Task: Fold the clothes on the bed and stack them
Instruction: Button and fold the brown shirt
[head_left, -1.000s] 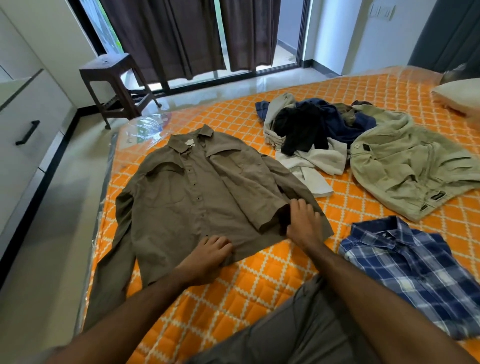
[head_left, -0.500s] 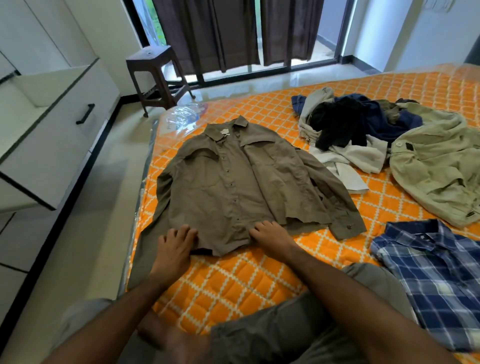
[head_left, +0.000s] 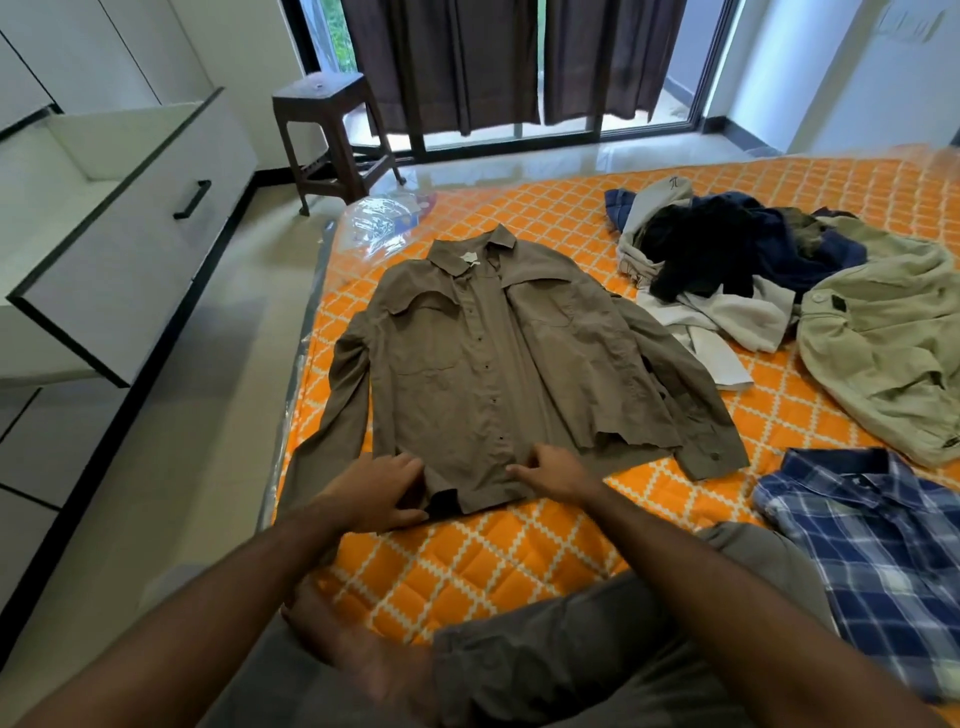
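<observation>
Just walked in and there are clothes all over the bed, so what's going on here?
A person is sorting laundry on the orange bed. A brown long-sleeved shirt lies spread flat, face up and buttoned. The left hand and right hand are both at its bottom hem, and it is not yet folded. A blue plaid shirt lies at the right, and an unfolded pile and a khaki garment wait further back.

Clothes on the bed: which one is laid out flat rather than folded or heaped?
The brown shirt, spread front-up, both hands at its hem. The blue checked shirt looks folded; the pale green jacket and the pile lie crumpled.
</observation>
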